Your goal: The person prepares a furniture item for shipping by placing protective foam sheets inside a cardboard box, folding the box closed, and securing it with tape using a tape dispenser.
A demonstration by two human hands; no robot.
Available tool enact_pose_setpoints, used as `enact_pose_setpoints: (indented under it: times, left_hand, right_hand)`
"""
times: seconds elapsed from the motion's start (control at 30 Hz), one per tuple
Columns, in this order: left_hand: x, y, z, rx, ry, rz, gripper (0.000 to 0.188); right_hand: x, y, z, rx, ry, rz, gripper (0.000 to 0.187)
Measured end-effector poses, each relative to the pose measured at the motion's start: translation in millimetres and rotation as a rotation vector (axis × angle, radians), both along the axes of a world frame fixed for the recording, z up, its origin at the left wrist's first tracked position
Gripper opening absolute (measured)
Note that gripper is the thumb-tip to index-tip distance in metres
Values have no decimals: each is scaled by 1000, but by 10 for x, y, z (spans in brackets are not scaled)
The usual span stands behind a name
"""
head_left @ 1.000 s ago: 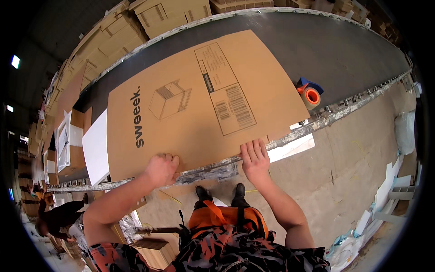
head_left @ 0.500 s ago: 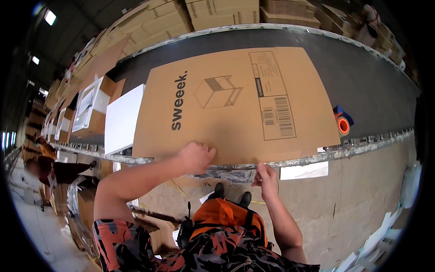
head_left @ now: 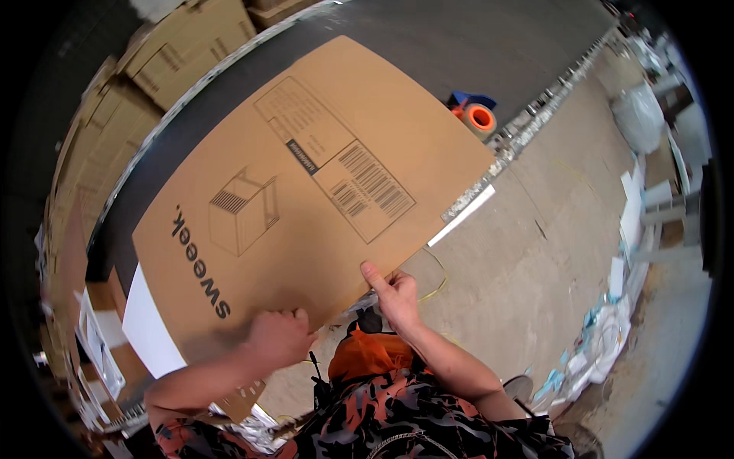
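Note:
A large flat cardboard box (head_left: 306,176), printed with a line drawing and a label with bars, lies on the dark conveyor. My right hand (head_left: 396,300) is at its near edge, thumb on top and the other fingers curled beneath. To the left, my left hand (head_left: 279,336) rests closed at the same edge, its fingers curled in and somewhat blurred. Whatever those fingers hold, if anything, is hidden. A tape dispenser (head_left: 478,118) with an orange core and a blue part stands past the box's far right corner.
A white panel (head_left: 149,321) and an open carton with white inserts (head_left: 99,344) lie left of the box. The conveyor's metal rail (head_left: 527,126) runs to the upper right. Stacked cartons (head_left: 187,53) stand beyond the belt. Scraps and plastic (head_left: 604,336) lie along the right side.
The view has turned to the right, so the box appears slanted. My right thumb has come onto the top of its edge. My left hand stays closed by the near edge.

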State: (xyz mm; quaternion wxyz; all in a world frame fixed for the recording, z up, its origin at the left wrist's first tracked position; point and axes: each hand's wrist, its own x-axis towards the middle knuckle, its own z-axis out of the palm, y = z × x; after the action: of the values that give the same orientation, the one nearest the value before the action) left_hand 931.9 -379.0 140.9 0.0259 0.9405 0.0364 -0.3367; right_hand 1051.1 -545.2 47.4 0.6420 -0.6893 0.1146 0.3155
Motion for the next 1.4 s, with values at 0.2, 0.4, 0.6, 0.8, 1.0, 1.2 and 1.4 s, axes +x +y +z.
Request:
enact_pose_setpoints:
  times: [0.2, 0.4, 0.6, 0.8, 1.0, 1.2, 1.4]
  left_hand:
    - [1559, 1855, -275, -34, -755, 351, 54]
    - [2443, 3038, -708, 168, -442, 626, 75]
    - [2506, 2855, -806, 248, -638, 706, 73]
    - [2552, 2945, -920, 320, -555, 641, 72]
    - [2622, 3062, -933, 221, -486, 653, 78]
    - [2601, 3363, -992, -141, -612, 632, 90]
    - [1798, 1248, -35, -480, -540, 298, 36]
  right_hand:
    - [-10, -66, -45, -107, -38, 59, 51]
    - [-22, -5, 110, -196, -63, 108, 53]
    - [69, 49, 78, -228, -193, 142, 49]
    - [87, -7, 48, -251, -116, 190, 48]
    - [80, 22, -32, -242, -206, 118, 57]
    - [153, -22, -42, -252, -189, 233, 70]
    - [219, -15, -99, -227, -182, 180, 70]
